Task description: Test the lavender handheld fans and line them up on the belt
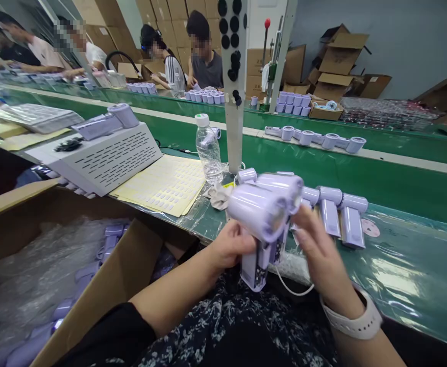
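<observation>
I hold two lilac handheld fans (pixel 264 214) together in front of me, heads up and handles down. My left hand (pixel 231 244) is wrapped round the handles from the left. From the right, my right hand (pixel 319 250) presses its fingers against the fans; a white watch band sits on that wrist. A thin white cable (pixel 290 288) hangs below the handles. Just beyond my hands, three more lilac fans (pixel 338 214) lie on the green table (pixel 399 265).
At the left stand an open cardboard box (pixel 124 275) with bagged lilac fans, a white perforated machine (pixel 104 158) and yellow label sheets (pixel 166 186). A plastic bottle (pixel 209 150) stands by a white post (pixel 234 102). More fans lie on the green conveyor (pixel 315 137). Several people work opposite.
</observation>
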A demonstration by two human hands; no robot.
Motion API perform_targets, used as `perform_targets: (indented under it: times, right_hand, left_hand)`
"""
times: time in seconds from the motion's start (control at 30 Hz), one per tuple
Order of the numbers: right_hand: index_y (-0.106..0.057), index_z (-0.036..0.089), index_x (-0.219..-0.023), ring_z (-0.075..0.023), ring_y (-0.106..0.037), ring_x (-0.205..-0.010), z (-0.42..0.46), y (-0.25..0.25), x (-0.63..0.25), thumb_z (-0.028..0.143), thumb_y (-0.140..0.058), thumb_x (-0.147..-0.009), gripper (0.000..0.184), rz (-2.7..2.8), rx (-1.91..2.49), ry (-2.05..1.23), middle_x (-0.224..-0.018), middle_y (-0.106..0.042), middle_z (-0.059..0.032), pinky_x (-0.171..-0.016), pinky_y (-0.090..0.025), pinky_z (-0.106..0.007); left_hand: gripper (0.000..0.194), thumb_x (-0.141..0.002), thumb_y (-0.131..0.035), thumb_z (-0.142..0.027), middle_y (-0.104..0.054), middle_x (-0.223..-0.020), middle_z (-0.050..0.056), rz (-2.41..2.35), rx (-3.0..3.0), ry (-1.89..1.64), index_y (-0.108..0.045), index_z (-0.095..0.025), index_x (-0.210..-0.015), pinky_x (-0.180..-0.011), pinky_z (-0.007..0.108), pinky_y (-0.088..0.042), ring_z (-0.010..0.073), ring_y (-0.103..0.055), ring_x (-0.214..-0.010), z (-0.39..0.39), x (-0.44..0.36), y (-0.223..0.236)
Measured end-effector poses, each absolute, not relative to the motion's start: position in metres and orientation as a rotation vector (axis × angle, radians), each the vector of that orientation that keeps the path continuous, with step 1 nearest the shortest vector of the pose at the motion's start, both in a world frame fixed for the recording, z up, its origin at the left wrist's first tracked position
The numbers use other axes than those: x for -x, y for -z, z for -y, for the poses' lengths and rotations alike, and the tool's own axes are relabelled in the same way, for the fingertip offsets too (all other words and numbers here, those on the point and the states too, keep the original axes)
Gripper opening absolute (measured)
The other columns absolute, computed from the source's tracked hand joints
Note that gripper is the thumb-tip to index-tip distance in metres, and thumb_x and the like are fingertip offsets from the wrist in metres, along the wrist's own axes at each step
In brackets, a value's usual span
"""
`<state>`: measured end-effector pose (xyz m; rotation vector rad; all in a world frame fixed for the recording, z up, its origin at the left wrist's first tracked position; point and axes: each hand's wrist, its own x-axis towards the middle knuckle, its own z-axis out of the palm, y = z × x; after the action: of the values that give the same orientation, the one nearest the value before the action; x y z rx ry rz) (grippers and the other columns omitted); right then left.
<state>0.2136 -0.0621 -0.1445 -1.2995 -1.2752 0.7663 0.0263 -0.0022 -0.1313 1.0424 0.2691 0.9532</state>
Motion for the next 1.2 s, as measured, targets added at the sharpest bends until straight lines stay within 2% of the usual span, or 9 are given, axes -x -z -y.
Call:
perform_targets:
  times: [0.1, 0.17, 0.23, 0.3, 0.37, 0.53, 0.7, 0.97, 1.2]
  right_hand:
    - [-0.067, 0.027, -0.128, -0.0336, -0.067, -0.116, 0.071, 0.154, -0.21, 0.051, -0.077, -0.087, 0.048, 1.176, 1.04, -1.185, -0.124, -0.073, -0.0119, -0.098, -0.055, -0.05]
    - [-0.068, 0.026, -0.122, -0.0283, -0.071, -0.099, 0.078, 0.158, -0.213, 0.045, -0.084, -0.083, 0.046, 1.026, 1.027, -1.18, -0.11, -0.075, -0.0083, -0.089, -0.058, -0.045]
    - [-0.066, 0.027, -0.116, -0.0216, -0.068, -0.084, 0.081, 0.159, -0.218, 0.041, -0.087, -0.08, 0.044, 0.888, 1.045, -1.144, -0.097, -0.072, -0.003, -0.078, -0.059, -0.038]
    - [-0.065, 0.027, -0.109, -0.0163, -0.063, -0.074, 0.081, 0.156, -0.222, 0.042, -0.086, -0.081, 0.038, 0.781, 1.051, -1.152, -0.091, -0.067, 0.0003, -0.068, -0.055, -0.031]
    - [-0.064, 0.026, -0.105, -0.0149, -0.061, -0.075, 0.081, 0.151, -0.223, 0.043, -0.081, -0.083, 0.032, 0.71, 1.03, -1.195, -0.094, -0.066, -0.0003, -0.065, -0.053, -0.028]
    - [-0.065, 0.023, -0.107, -0.0152, -0.06, -0.079, 0.086, 0.145, -0.22, 0.038, -0.072, -0.09, 0.023, 0.723, 0.966, -1.24, -0.095, -0.065, -0.0022, -0.07, -0.053, -0.029]
    - [-0.065, 0.023, -0.106, -0.0157, -0.059, -0.075, 0.091, 0.152, -0.22, 0.041, -0.069, -0.093, 0.023, 0.799, 0.857, -1.267, -0.091, -0.065, -0.0023, -0.067, -0.051, -0.029]
    - [-0.062, 0.024, -0.101, -0.0204, -0.062, -0.077, 0.09, 0.15, -0.213, 0.042, -0.067, -0.091, 0.021, 0.755, 0.934, -1.327, -0.093, -0.063, -0.0035, -0.073, -0.057, -0.038]
    - [-0.065, 0.021, -0.098, -0.0177, -0.061, -0.072, 0.087, 0.152, -0.211, 0.043, -0.074, -0.087, 0.026, 0.669, 0.91, -1.361, -0.083, -0.067, -0.0028, -0.067, -0.055, -0.031]
  left_hand:
    - [0.068, -0.059, -0.096, -0.043, -0.075, -0.112, 0.011, -0.286, -1.213, -0.754, -0.072, -0.02, -0.118, -0.093, 0.044, -0.056, 0.0329, -0.071, -0.104, -0.002, -0.019, 0.135]
    - [0.066, -0.069, -0.091, -0.045, -0.072, -0.125, 0.012, -0.325, -1.19, -0.816, -0.069, -0.023, -0.127, -0.099, 0.043, -0.054, 0.031, -0.068, -0.113, -0.009, -0.016, 0.138]
    - [0.047, -0.08, -0.081, -0.053, -0.074, -0.113, 0.009, -0.393, -1.079, -0.936, -0.073, -0.023, -0.116, -0.096, 0.041, -0.057, 0.0253, -0.07, -0.103, -0.015, -0.016, 0.143]
    - [0.051, -0.082, -0.072, -0.065, -0.072, -0.094, 0.007, -0.446, -0.961, -0.973, -0.074, -0.018, -0.1, -0.087, 0.039, -0.061, 0.0205, -0.069, -0.086, -0.018, -0.018, 0.146]
    - [0.053, -0.077, -0.076, -0.066, -0.068, -0.088, 0.005, -0.454, -0.9, -0.921, -0.071, -0.017, -0.096, -0.079, 0.036, -0.062, 0.0184, -0.066, -0.079, -0.016, -0.022, 0.149]
    - [0.047, -0.072, -0.087, -0.021, -0.061, -0.091, -0.002, -0.371, -0.869, -0.893, -0.061, -0.025, -0.111, -0.067, 0.027, -0.057, 0.0132, -0.062, -0.076, 0.002, -0.033, 0.147]
    - [0.048, -0.081, -0.08, -0.026, -0.059, -0.097, 0.0, -0.315, -0.921, -0.799, -0.055, -0.023, -0.122, -0.063, 0.029, -0.057, 0.0131, -0.064, -0.073, 0.016, -0.04, 0.143]
    - [0.043, -0.084, -0.079, -0.033, -0.058, -0.096, 0.0, -0.316, -0.963, -0.693, -0.053, -0.021, -0.117, -0.067, 0.032, -0.06, 0.0145, -0.066, -0.073, 0.022, -0.046, 0.141]
    - [0.041, -0.083, -0.079, -0.028, -0.058, -0.095, 0.0, -0.363, -0.929, -0.741, -0.054, -0.02, -0.114, -0.059, 0.027, -0.057, 0.0122, -0.063, -0.069, 0.02, -0.046, 0.144]
